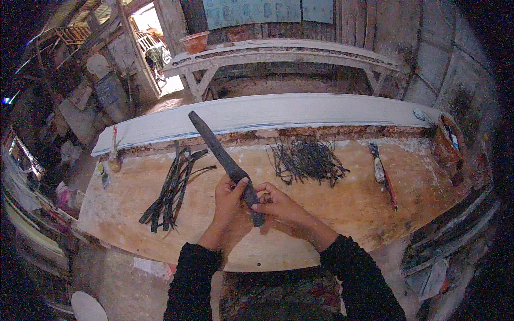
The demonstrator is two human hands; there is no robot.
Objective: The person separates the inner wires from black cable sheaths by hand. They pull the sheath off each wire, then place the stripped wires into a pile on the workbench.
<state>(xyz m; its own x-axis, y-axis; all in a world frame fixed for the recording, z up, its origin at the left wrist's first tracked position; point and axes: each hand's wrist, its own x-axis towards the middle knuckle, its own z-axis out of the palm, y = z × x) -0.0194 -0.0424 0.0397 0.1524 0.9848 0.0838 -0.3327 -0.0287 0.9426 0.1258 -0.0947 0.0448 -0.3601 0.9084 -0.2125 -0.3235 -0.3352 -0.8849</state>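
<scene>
Both hands hold a long dark grey, flat strip (pixel 215 146) above the wooden tabletop, slanting up to the far left. Its material cannot be made out. My left hand (pixel 229 200) is closed around its lower middle, with the thumb laid on top. Close beside it, my right hand (pixel 284 207) pinches the strip near its lower end. To the left lies a loose bunch of thin black strips (pixel 172 190). A tangled heap of knotted black cords (pixel 310 160) sits beyond my right hand.
A worn wooden table (pixel 123 208) spans the front, with a long white plank (pixel 300 109) along its far edge. At right lie a paint-smeared tool (pixel 378 168), a red stick (pixel 392 191) and a brown container (pixel 447 142). A bench (pixel 300 58) holding a terracotta pot (pixel 196 43) stands behind.
</scene>
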